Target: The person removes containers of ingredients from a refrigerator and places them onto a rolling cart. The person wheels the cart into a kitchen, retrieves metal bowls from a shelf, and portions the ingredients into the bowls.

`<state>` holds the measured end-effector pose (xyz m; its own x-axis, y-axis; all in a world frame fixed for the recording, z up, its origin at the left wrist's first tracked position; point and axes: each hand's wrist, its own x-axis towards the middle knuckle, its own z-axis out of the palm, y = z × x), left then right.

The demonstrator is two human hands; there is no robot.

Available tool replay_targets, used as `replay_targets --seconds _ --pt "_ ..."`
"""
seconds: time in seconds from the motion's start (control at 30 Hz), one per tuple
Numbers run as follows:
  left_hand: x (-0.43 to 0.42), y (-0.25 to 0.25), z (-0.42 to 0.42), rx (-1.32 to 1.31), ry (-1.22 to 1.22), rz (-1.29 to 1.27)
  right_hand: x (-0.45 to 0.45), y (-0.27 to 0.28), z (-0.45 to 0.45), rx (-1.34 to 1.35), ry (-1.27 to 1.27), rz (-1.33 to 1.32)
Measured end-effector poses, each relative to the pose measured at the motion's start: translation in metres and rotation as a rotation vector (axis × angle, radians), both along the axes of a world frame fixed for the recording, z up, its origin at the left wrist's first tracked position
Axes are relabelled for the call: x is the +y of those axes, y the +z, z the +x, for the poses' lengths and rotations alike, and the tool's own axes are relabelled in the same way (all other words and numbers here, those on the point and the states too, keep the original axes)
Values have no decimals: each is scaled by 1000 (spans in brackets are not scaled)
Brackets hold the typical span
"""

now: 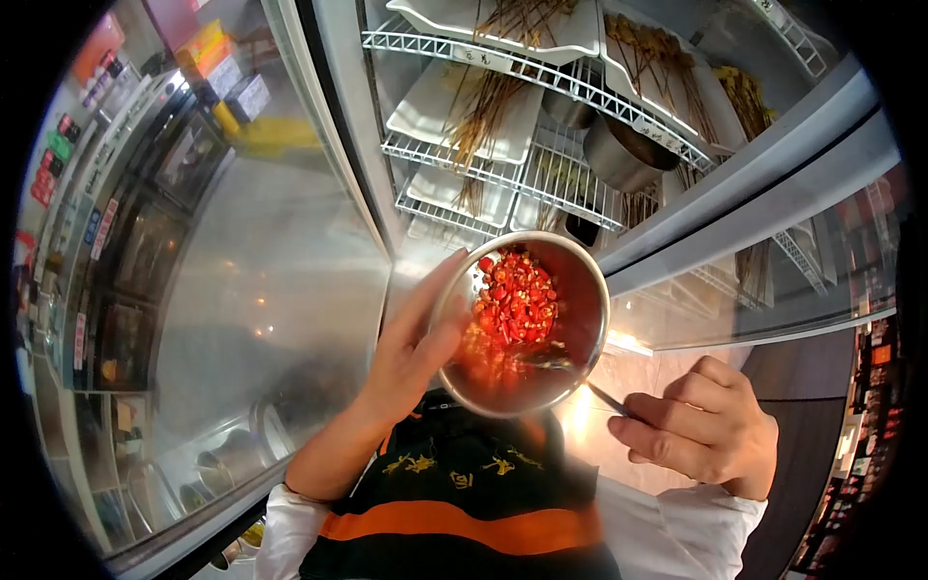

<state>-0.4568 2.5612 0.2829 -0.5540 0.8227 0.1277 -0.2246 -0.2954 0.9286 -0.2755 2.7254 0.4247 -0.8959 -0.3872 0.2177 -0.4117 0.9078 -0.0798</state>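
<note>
A round stainless-steel bowl tilts toward me in front of my apron, with chopped red chillies heaped in it. My left hand grips its left side, the thumb over the rim and the fingers on the outer wall. To the right, my right hand is closed round the thin handle of a metal spoon. The handle crosses the bowl's lower right rim. Inside the bowl, the spoon's far end is blurred among the chillies, so its exact shape is hidden.
An open glass-door refrigerator stands ahead, its wire shelves holding white trays of skewers and a metal pot. Glass doors flank me on both sides. Skewers lie on the upper right tray.
</note>
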Motion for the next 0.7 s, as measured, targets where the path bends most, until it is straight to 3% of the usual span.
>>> replay_targets --seconds 0.23,0.33,0.43,0.57,0.6,0.7 --pt "9 8 6 38 -34 46 4 -18 -8 134 -184 -10" --pt "10 7 7 -3 -53 58 0 -24 -10 124 1 -242" --pt "10 7 8 -26 -34 53 4 -7 -2 140 -31 -215" --pt "8 24 10 16 -61 101 4 0 4 301 -173 -114" --pt "3 42 14 -87 -123 138 4 7 9 287 -132 -120" --pt "-9 58 17 -62 -215 181 1 12 16 573 30 -137"
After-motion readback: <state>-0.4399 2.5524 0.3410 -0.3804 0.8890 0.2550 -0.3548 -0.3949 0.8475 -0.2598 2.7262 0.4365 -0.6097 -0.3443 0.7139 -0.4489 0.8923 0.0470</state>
